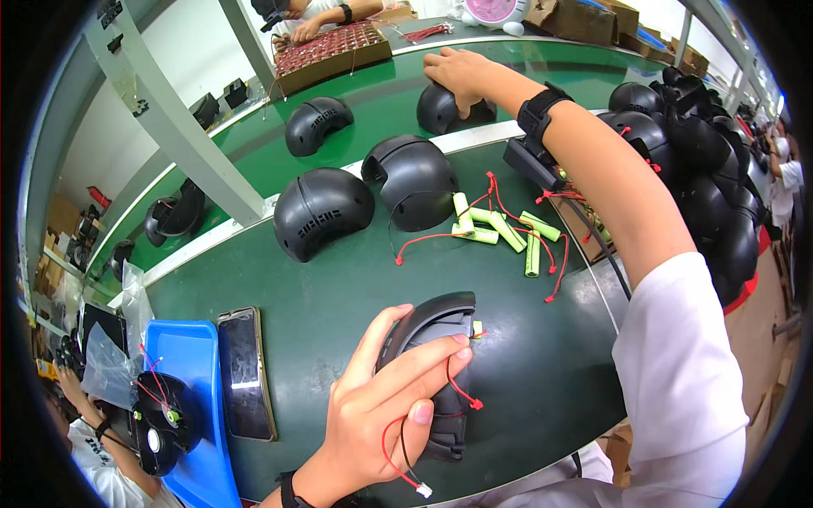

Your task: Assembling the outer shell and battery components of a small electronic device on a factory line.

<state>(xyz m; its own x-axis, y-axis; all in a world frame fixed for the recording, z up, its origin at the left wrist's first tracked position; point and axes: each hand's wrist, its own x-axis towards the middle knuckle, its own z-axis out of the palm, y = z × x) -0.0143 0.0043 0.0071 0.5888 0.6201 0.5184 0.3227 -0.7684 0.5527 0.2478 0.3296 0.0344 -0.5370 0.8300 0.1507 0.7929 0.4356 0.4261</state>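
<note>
My left hand (370,406) holds a black curved plastic housing (440,311) over the near middle of the green table, its fingers pressed on the inner side. Red and black wires with small plugs hang from this housing, and a bit of a yellow-green battery cell (478,328) shows at its edge. Far ahead, my right hand (457,74) reaches over the white rail, fingers curled over a black rounded shell (439,110) on the green belt. Between the hands lie several light-green battery cells (506,233) with red-plugged leads. Two more black shells (323,212) (412,176) stand left of them.
A blue tray (182,330) and a phone (246,372) lie at left. Black shells (703,169) are heaped at right. Another shell (318,125) sits on the belt (381,102). Beyond, a person works at a box of red-wired parts (334,59). A grey post (178,110) rises at left.
</note>
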